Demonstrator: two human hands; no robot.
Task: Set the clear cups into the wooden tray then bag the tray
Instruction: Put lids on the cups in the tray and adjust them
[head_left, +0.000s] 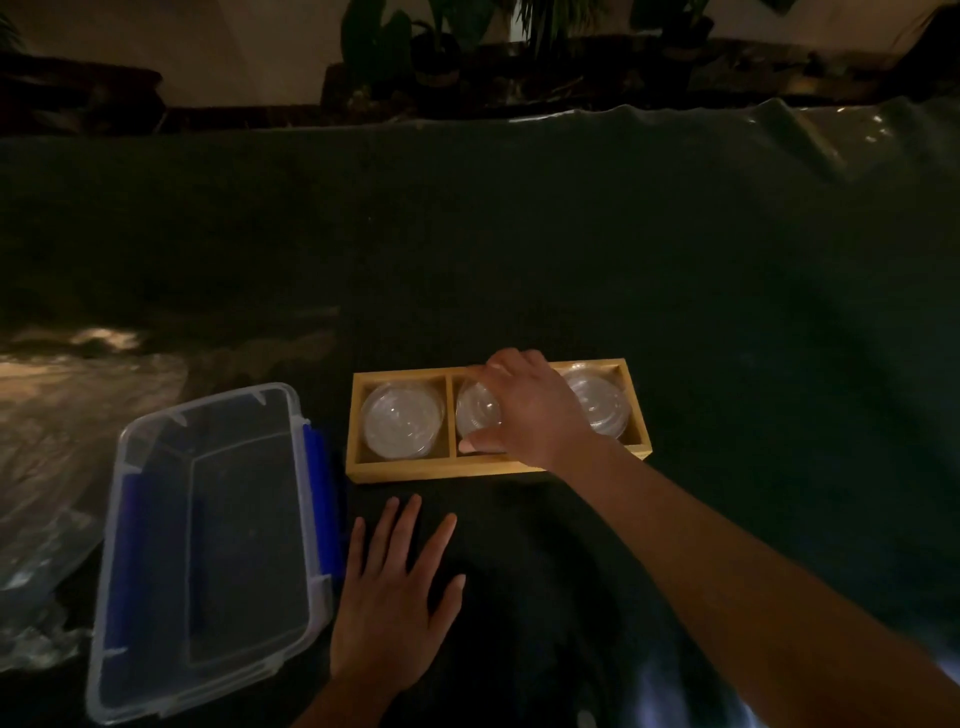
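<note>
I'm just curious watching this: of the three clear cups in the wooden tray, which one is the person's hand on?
The middle cup. The right hand grips it in the wooden tray's centre compartment; the left cup and right cup sit untouched.

A clear plastic storage box with blue latches sits open at the near left of the dark-clothed counter. Potted plants line the far edge.

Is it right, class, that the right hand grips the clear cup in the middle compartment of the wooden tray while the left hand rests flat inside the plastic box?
Not quite. The head view shows the left hand flat on the dark table, beside the plastic box, not inside it. The right hand does grip the middle cup in the wooden tray.
</note>
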